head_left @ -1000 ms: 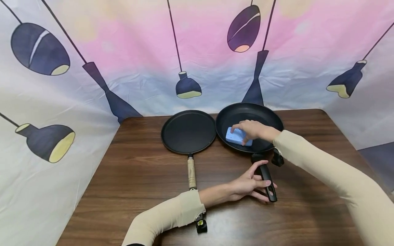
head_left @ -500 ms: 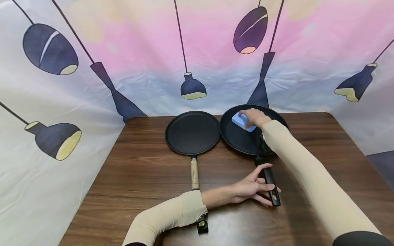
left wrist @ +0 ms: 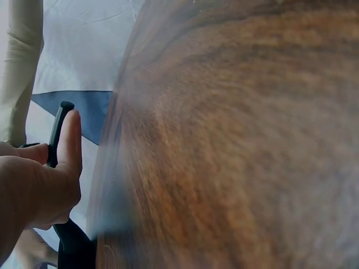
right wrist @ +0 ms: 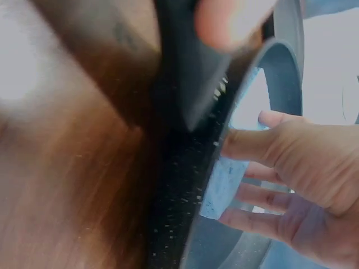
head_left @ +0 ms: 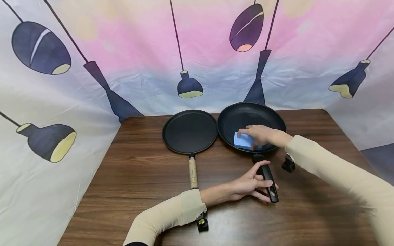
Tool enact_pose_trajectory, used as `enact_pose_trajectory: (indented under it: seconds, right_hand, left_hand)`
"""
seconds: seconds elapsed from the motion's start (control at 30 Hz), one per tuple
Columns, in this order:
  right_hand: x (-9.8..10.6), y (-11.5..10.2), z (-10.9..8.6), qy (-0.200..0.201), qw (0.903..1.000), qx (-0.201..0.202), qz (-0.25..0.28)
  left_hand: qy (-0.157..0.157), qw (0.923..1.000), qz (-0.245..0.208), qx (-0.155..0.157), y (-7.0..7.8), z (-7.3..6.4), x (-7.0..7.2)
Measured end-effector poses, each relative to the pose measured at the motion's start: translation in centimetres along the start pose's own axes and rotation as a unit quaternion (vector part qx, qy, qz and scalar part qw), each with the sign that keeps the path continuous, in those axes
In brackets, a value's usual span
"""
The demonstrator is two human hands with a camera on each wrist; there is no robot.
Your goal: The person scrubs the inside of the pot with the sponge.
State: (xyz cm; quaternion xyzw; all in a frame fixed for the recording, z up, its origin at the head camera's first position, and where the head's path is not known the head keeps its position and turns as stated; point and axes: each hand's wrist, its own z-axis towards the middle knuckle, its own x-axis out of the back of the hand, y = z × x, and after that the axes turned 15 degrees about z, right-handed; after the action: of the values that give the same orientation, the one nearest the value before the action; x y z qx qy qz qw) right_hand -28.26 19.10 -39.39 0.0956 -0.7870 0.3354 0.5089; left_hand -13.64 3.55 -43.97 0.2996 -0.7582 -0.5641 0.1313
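A light-blue sponge (head_left: 243, 140) lies against the inside of a black frying pan (head_left: 240, 118), near the rim on the handle side. My right hand (head_left: 260, 134) grips it from above, thumb on the near side. In the right wrist view the fingers spread over the sponge (right wrist: 221, 188), beside the pan's speckled outer wall. My left hand (head_left: 249, 184) holds the pan's black handle (head_left: 267, 176) between thumb and fingers. The left wrist view shows the left hand (left wrist: 42, 188) around that handle (left wrist: 56, 134).
Left of the frying pan, rim to rim, lies a flat black crepe pan (head_left: 189, 131) with a wooden handle (head_left: 193, 172) pointing toward me. Both rest on a brown wooden table (head_left: 138, 171). A printed cloth backdrop (head_left: 147, 68) hangs behind the table's far edge.
The right hand has swept the sponge up to the far part of the pan and back down toward the handle side, now slightly further right. The left hand keeps its hold.
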Motion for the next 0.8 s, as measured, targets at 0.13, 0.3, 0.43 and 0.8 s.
enact_pose_trajectory:
  seconds: [0.13,0.3,0.43,0.8]
  right_hand:
    - [0.2,-0.3,0.6,-0.007,0.9999,0.007,-0.006]
    - [1.1,1.0,2.8,0.012,0.9999,-0.009,0.005]
    - [2.0,2.6,4.6,0.059,0.9952,-0.071,0.031]
    - [2.3,3.3,4.9,0.093,0.9906,-0.096,0.029]
  left_hand:
    - [0.009,1.0000,-0.003,0.003,0.2,0.0,-0.1]
    - [0.017,0.9998,-0.010,0.008,0.2,0.2,-0.4]
    - [0.017,0.9996,-0.016,0.016,0.3,0.4,-0.8]
    - [0.014,0.9998,-0.006,0.013,0.5,0.1,-0.5]
